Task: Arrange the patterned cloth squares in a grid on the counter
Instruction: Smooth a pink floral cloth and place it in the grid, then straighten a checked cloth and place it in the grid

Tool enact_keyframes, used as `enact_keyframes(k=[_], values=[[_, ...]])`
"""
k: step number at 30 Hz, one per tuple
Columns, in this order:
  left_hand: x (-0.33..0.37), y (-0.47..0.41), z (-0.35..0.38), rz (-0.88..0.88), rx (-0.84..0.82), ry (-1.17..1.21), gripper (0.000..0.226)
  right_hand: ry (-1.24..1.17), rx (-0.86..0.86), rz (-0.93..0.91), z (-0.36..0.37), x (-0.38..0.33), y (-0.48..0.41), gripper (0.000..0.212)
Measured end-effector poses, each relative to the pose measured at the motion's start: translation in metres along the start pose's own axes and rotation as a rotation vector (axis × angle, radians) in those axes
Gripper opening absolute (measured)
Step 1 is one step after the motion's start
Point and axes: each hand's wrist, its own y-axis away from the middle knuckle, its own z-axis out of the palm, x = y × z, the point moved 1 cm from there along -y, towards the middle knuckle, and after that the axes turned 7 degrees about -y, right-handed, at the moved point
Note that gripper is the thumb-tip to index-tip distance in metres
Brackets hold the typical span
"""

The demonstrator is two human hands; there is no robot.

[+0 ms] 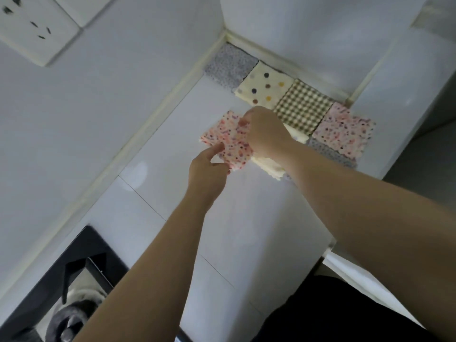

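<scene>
Head-worn wide-angle view, looking down, close over the counter (172,193)

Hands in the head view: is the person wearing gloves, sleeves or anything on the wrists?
No. The left hand and right hand are bare, with no gloves, and no rings show on the fingers. The left forearm and right forearm are uncovered up to the frame edge: no sleeves, watch or bracelet in view. Only a dark garment shows at the bottom edge.

The left hand (207,169) and right hand (266,132) are bare, clothing (345,317) black.
</scene>
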Motion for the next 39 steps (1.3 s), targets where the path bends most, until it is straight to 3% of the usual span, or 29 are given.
enact_keyframes(k=[6,18,20,22,24,29,34,39], values=[[0.003,-0.06,0.005,0.006,-0.05,-0.043,0.063,0.265,0.044,-0.167,0.012,0.018,-0.058,0.029],[-0.019,-0.108,0.017,0.144,-0.043,-0.4,0.053,0.449,0.127,-0.244,0.026,0.032,-0.079,0.022],[-0.016,-0.104,0.016,0.235,0.047,-0.589,0.051,0.478,0.167,-0.212,0.026,0.031,-0.079,0.023],[-0.012,-0.102,0.018,0.434,0.174,-0.797,0.047,0.472,0.211,-0.216,0.025,0.028,-0.078,0.024],[-0.01,-0.104,0.021,0.539,0.198,-0.889,0.049,0.468,0.207,-0.271,0.028,0.024,-0.078,0.028],[-0.013,-0.105,0.02,0.421,-0.059,-0.934,0.058,0.49,0.017,-0.278,0.035,0.018,-0.079,0.031],[-0.013,-0.058,-0.001,0.472,0.046,-0.884,0.052,0.537,0.049,-0.251,0.033,-0.011,-0.049,0.029],[-0.043,0.029,-0.032,0.162,0.151,-0.742,0.041,0.406,-0.011,-0.242,0.054,-0.046,0.032,0.035]])
